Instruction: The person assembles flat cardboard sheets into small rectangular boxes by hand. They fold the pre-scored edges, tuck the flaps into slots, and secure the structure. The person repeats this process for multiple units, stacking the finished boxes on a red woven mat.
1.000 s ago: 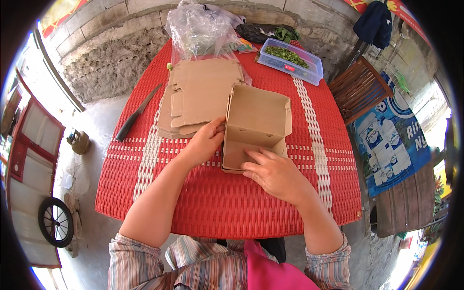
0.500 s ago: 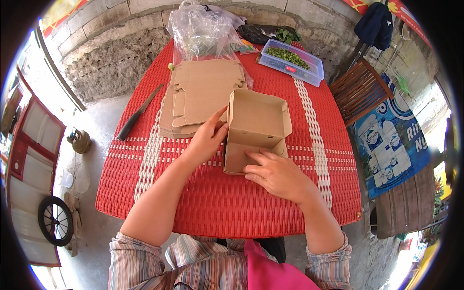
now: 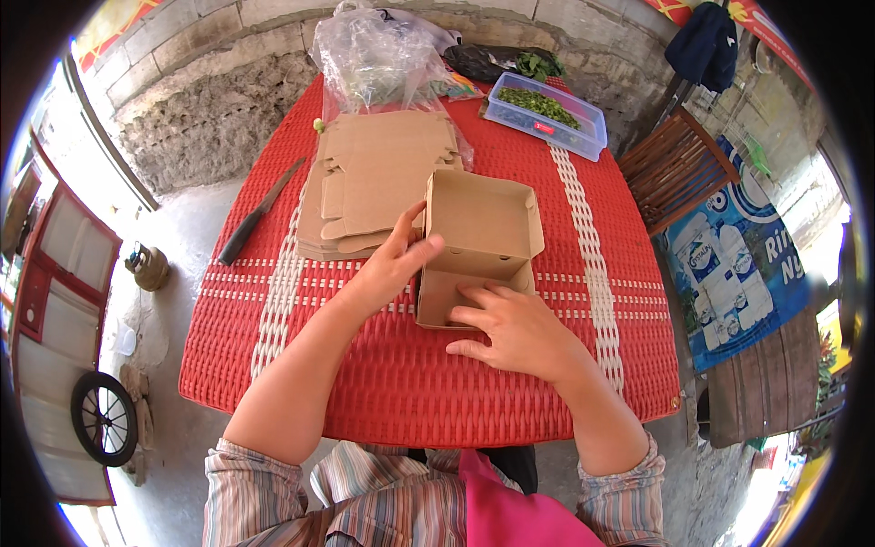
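Observation:
A brown cardboard box (image 3: 483,214) stands on the red woven table, its lid raised at the back and its tray part facing me. My left hand (image 3: 396,264) is at the box's left side, fingers along the outside and thumb lapping over the edge. Over the front wall reaches my right hand (image 3: 510,328); its fingers lie spread inside the tray and its thumb is apart, outside the front edge. The fingertips of the right hand are partly hidden in shadow. Just behind and left of the box lies a stack of flat cardboard box blanks (image 3: 387,169).
A knife with a dark handle (image 3: 262,211) lies at the table's left. Clear plastic bags (image 3: 378,59) and a plastic container of chopped greens (image 3: 547,118) sit at the far end. A wooden chair (image 3: 679,169) stands to the right of the red woven table (image 3: 437,392).
My left thumb has moved over the box's left edge. My right fingers have shifted slightly in the tray, and the right thumb has come away outside the front wall.

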`<state>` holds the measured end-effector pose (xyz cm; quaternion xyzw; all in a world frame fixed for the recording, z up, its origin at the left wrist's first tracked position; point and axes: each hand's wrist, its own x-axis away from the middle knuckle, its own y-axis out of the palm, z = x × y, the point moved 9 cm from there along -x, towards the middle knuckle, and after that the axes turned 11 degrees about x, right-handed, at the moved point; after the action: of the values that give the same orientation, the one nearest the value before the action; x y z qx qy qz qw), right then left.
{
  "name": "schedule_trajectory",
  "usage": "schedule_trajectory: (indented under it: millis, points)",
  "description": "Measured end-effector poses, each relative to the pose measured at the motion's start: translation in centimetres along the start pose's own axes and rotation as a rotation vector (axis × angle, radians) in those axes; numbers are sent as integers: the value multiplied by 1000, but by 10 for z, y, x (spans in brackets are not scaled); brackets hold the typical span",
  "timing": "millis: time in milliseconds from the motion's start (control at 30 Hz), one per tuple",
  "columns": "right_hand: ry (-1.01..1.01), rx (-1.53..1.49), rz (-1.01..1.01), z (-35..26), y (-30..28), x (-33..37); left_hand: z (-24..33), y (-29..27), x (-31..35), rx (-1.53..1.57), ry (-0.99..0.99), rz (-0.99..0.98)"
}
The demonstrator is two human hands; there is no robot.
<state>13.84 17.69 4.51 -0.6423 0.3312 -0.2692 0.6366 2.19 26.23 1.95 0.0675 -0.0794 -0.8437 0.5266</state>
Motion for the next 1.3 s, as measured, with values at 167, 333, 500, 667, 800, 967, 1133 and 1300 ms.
schedule_trajectory:
  millis: [167,333,500,667,800,967,1133,1300]
  points:
    - [73,0,-63,-3,1,-4,-4,2,4,-39,-30,-10]
    - [80,60,159,-5,-6,1,-18,-2,4,146,-114,50]
    - [96,5,24,0,5,-4,-14,14,8,230,-162,81]
    - [101,-77,185,4,-23,1,-5,7,9,297,-48,115]
    - [250,-476,792,66,-65,37,5,8,13,452,-77,171]
    - [545,-938,758,103,-23,34,-7,-5,8,365,-27,194]
    - [482,-851,551,101,6,11,1,8,10,320,-7,158]
    - [635,-1253,455,126,28,17,5,21,14,359,-103,12]
